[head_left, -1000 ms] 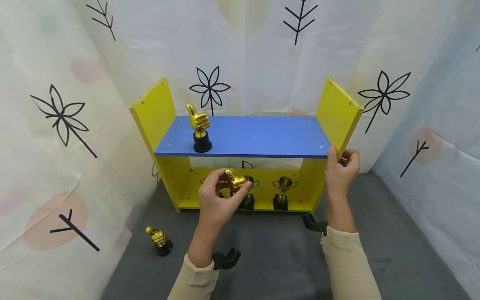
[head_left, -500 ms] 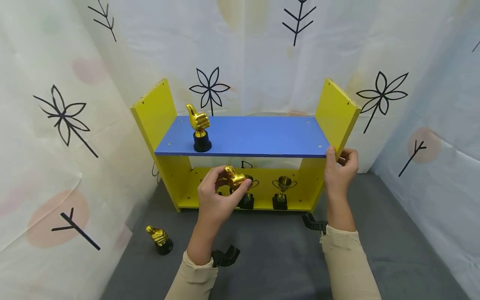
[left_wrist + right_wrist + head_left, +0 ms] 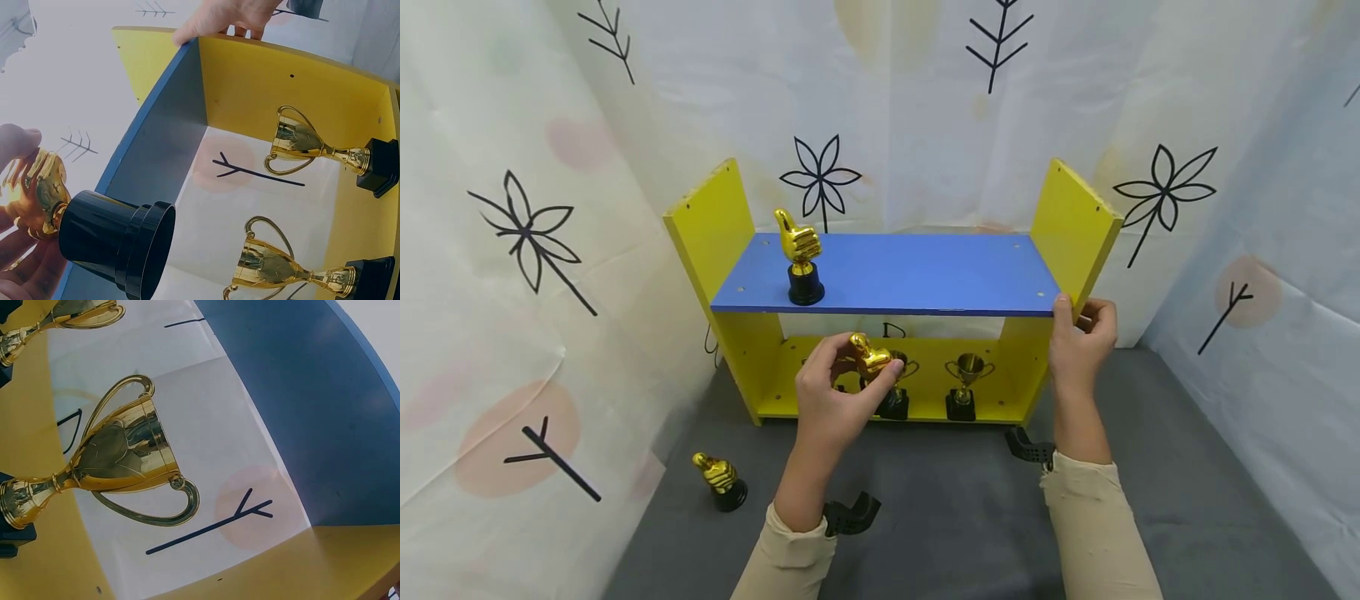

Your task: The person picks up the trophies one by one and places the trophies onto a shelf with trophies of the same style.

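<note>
My left hand (image 3: 835,404) holds a gold thumbs-up trophy (image 3: 870,357) by its gold part, in front of the lower shelf. In the left wrist view its black base (image 3: 100,228) sticks out sideways near the blue board's edge. My right hand (image 3: 1078,342) grips the front edge of the yellow right side panel (image 3: 1078,225), thumb by the corner of the blue board (image 3: 925,271). Another thumbs-up trophy (image 3: 800,246) stands upright at the left of that board. Gold cup trophies (image 3: 969,371) stand on the yellow bottom board, some partly hidden behind my left hand.
A further thumbs-up trophy (image 3: 718,475) is on the grey surface (image 3: 940,517) at the front left. The yellow left side panel (image 3: 711,217) rises beside the blue board. Patterned white cloth (image 3: 925,125) hangs behind and at both sides. A thin cable (image 3: 708,343) shows at the left.
Almost nothing differs. The held trophy and left hand have shifted slightly, while the right hand keeps its grip on the side panel.
</note>
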Demonstrator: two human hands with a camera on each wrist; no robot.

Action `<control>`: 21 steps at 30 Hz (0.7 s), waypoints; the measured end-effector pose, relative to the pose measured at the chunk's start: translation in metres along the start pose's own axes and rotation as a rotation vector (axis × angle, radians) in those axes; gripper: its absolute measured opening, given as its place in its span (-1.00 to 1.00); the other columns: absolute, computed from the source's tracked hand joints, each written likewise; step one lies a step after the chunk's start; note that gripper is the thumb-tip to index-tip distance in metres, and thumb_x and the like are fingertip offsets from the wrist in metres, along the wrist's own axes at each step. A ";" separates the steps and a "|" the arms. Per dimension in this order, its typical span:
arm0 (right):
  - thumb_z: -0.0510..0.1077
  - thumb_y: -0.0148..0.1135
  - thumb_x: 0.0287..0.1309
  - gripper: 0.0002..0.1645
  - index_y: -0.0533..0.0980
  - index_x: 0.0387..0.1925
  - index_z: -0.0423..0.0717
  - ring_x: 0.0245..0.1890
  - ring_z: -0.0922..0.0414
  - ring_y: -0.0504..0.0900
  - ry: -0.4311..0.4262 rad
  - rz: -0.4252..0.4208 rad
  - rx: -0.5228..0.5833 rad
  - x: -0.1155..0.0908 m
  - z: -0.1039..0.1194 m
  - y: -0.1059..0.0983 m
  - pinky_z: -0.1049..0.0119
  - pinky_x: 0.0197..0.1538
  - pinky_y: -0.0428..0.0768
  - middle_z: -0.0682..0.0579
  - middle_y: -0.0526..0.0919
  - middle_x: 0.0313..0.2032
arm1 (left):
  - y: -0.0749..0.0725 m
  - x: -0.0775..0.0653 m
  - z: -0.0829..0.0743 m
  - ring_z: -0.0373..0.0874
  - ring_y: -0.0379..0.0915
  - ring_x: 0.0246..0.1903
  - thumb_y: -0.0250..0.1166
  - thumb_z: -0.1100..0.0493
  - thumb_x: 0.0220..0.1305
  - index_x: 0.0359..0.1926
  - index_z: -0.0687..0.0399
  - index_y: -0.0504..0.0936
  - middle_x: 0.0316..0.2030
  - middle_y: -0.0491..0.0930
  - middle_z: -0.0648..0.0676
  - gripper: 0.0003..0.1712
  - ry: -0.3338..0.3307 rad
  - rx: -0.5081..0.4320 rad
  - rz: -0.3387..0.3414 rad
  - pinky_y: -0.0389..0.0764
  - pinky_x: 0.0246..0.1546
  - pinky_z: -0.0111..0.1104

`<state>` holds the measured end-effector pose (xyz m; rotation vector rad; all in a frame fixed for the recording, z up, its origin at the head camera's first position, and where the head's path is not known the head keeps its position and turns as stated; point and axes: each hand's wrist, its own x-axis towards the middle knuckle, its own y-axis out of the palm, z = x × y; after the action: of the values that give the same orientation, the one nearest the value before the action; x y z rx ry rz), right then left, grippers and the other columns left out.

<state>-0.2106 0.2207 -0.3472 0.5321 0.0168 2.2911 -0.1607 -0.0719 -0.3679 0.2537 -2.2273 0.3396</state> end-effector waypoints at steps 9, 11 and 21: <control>-0.05 0.30 0.40 -0.78 0.41 -0.32 0.21 -0.24 0.22 0.46 0.001 0.001 0.009 0.001 0.000 0.000 0.32 -0.16 0.43 0.23 0.47 -0.26 | -0.001 0.002 0.002 -0.07 0.68 -0.23 0.69 0.17 0.08 -0.03 0.21 0.69 -0.19 0.68 0.12 -0.52 -0.009 -0.012 0.005 0.76 -0.14 -0.44; -0.05 0.30 0.40 -0.78 0.40 -0.32 0.20 -0.25 0.22 0.47 0.001 0.001 0.008 0.001 -0.001 0.000 0.33 -0.16 0.44 0.23 0.47 -0.27 | -0.001 0.002 0.002 -0.07 0.68 -0.23 0.69 0.17 0.08 -0.03 0.23 0.69 -0.19 0.68 0.12 -0.52 -0.010 -0.012 0.006 0.76 -0.14 -0.43; -0.07 0.31 0.38 -0.78 0.41 -0.33 0.18 -0.26 0.22 0.46 -0.012 -0.011 0.013 0.000 -0.001 0.002 0.33 -0.17 0.43 0.20 0.48 -0.27 | -0.001 0.004 0.004 -0.06 0.69 -0.20 0.69 0.17 0.09 -0.02 0.25 0.69 -0.18 0.68 0.11 -0.51 -0.021 -0.022 0.007 0.77 -0.15 -0.41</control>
<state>-0.2118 0.2193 -0.3476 0.5510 0.0285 2.2780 -0.1657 -0.0742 -0.3668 0.2389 -2.2515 0.3166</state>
